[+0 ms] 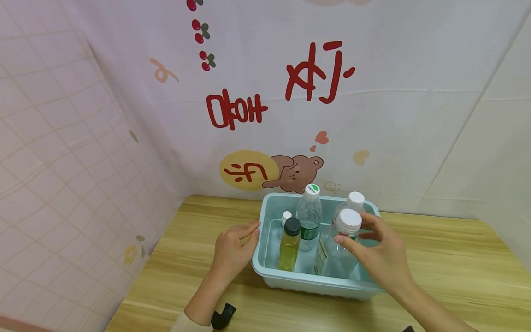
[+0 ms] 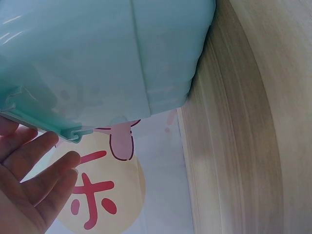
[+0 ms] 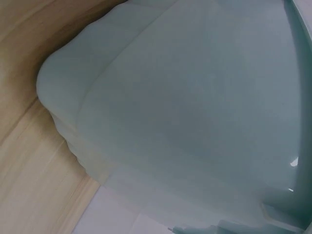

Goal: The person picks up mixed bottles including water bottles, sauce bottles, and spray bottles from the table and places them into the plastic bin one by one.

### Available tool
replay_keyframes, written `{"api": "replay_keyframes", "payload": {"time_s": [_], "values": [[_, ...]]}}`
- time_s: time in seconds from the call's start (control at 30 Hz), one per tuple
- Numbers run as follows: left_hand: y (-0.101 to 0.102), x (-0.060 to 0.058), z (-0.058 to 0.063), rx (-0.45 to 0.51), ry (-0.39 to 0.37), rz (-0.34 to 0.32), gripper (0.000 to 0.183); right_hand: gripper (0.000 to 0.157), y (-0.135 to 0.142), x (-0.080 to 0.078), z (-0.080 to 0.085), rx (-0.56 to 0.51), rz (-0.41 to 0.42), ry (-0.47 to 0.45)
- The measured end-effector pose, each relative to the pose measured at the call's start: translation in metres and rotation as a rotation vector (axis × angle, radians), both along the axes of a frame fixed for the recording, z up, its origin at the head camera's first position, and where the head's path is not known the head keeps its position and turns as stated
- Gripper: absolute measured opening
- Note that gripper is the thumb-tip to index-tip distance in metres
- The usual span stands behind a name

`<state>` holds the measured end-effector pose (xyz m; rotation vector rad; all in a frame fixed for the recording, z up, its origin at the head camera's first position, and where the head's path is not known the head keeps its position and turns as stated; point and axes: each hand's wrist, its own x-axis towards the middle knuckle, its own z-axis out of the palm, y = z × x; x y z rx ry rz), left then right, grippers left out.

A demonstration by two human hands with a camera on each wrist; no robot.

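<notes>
A light-blue plastic bin (image 1: pixel 323 281) holds several bottles. My right hand (image 1: pixel 383 251) reaches over its right side, thumb and fingers around the neck of a clear plastic bottle with a wide white cap (image 1: pixel 349 220). That bottle's lower part is inside the bin. At the bin's left rim is my left hand (image 1: pixel 236 246), fingertips touching the edge. In the left wrist view its fingers (image 2: pixel 36 156) are loosely extended beneath the rim. Only the bin's outer wall (image 3: pixel 185 107) fills most of the right wrist view; the right hand is out of that frame.
Inside stand a yellow-green bottle with a dark cap (image 1: pixel 289 249), a clear green-labelled bottle (image 1: pixel 309 214), another white-capped bottle (image 1: pixel 355 199) and a small white cap (image 1: pixel 286 216). A black object (image 1: pixel 224 317) lies on the wooden table (image 1: pixel 195 226). A printed cloth (image 1: pixel 398 138) hangs behind.
</notes>
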<state>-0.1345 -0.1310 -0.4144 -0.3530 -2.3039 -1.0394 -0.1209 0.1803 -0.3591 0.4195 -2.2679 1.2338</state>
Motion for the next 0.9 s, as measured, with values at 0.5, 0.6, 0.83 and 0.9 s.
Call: {"api": "replay_keyframes", "payload": {"time_s": [0.5,0.6,0.83,0.9], "values": [[0.002,0.003,0.003,-0.008,-0.009,-0.002,0.021,0.063,0.006,0.007,0.001,0.008,0.001,-0.031],[0.001,0.003,0.003,-0.013,-0.009,-0.001,0.02,0.064,0.007,0.008,0.002,0.012,0.005,-0.019],[0.001,0.005,0.007,-0.024,-0.031,0.008,0.021,0.06,0.014,0.011,0.008,-0.018,0.033,-0.021],[0.002,0.005,0.009,-0.027,-0.042,0.019,0.021,0.056,0.019,0.01,0.008,-0.044,0.076,0.006]]}}
